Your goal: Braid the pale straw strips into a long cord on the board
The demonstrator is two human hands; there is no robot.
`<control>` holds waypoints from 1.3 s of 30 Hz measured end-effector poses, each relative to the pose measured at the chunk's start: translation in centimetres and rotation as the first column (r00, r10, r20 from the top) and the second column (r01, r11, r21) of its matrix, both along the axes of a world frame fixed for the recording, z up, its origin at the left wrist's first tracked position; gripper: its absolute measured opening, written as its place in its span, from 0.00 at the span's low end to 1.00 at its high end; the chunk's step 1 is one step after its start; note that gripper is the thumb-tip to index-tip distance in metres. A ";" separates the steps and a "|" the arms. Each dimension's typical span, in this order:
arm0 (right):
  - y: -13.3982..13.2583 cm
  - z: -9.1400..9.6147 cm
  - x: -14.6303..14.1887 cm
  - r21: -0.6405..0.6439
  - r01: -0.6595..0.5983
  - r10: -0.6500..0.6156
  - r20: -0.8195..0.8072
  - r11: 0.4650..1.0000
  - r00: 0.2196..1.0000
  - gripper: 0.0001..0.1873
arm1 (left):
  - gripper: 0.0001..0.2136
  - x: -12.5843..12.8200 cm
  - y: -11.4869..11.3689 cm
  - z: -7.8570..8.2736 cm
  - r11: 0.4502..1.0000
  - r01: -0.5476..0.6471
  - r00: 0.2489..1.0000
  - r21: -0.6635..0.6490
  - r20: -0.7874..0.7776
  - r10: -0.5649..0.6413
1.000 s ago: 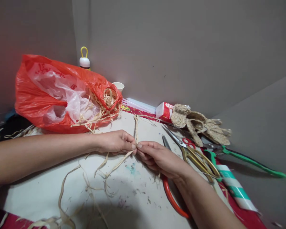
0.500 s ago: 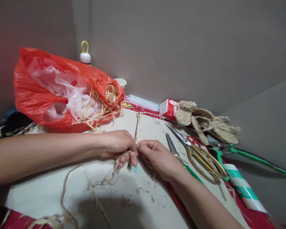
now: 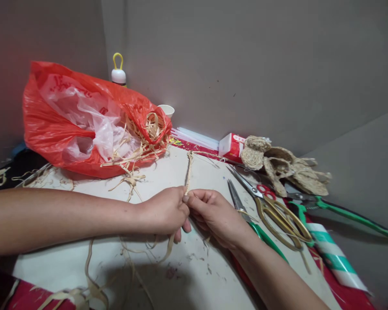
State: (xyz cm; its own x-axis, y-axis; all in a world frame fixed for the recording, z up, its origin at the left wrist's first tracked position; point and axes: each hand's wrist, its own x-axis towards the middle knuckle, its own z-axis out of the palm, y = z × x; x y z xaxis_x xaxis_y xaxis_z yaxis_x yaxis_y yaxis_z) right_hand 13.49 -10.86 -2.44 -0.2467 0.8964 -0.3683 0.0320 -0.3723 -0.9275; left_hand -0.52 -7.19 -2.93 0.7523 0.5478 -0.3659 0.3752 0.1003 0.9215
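A thin braided straw cord (image 3: 189, 170) runs from the table's far edge toward me. My left hand (image 3: 164, 212) is curled into a fist around loose straw strands (image 3: 163, 249) that trail down from the cord's near end. My right hand (image 3: 213, 212) pinches the cord's near end between thumb and forefinger, touching the left hand. Both hands rest over the white tabletop (image 3: 168, 275).
A red plastic bag (image 3: 84, 120) spilling straw lies at the back left, with a bottle (image 3: 118, 74) and a paper cup (image 3: 166, 110) behind it. Gold-handled scissors (image 3: 271, 206), green-handled scissors (image 3: 261, 232), woven straw pieces (image 3: 284, 168), a small red-white box (image 3: 231, 146) and striped tape (image 3: 333, 258) lie at right.
My left hand went from pinching at the cord to a fist wrapped around the loose strands, drawing them toward me. The view drifted slightly. My right hand kept its pinch.
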 end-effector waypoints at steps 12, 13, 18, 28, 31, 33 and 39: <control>0.4 -0.1 1.4 0.002 0.111 -0.111 0.012 0.994 0.994 0.17 | 0.19 -0.3 3.7 2.7 0.970 -0.156 0.987 0.187 -0.019 0.162; 0.4 -0.1 1.4 0.008 0.106 -0.106 0.015 0.994 0.994 0.18 | 0.17 -0.2 3.5 2.4 0.990 -0.125 0.992 0.060 -0.027 0.126; 0.5 -0.3 1.3 -0.007 0.029 -0.029 0.040 1.000 0.999 0.18 | 0.02 0.3 2.2 1.3 0.992 -0.071 0.996 -0.103 -0.066 0.065; 0.4 -0.2 1.9 -0.020 -0.016 0.020 0.191 1.000 0.981 0.17 | 0.11 0.0 4.0 -0.4 0.988 -0.013 1.000 0.152 0.007 0.012; 0.4 -0.1 1.9 -0.024 -0.011 0.016 0.176 1.000 0.984 0.16 | 0.10 -0.1 4.1 0.1 0.992 0.007 1.000 0.125 0.004 -0.007; 0.4 0.0 1.8 -0.024 -0.001 0.005 0.167 1.000 0.986 0.17 | 0.08 -0.3 4.1 0.6 0.996 0.008 1.000 0.084 -0.029 -0.006; 0.4 0.0 1.8 -0.023 -0.008 0.011 0.156 1.000 0.988 0.20 | 0.09 -0.6 4.4 0.8 0.997 0.026 1.000 0.071 -0.001 -0.026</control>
State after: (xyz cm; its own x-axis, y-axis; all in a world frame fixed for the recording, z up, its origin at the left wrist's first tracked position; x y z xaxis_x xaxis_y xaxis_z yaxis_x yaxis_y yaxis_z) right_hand 15.30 -10.42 -2.45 -0.1932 0.8853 -0.4229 0.1793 -0.3919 -0.9024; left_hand -1.14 -2.78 -2.10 0.7665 0.5529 -0.3268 0.3767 0.0251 0.9260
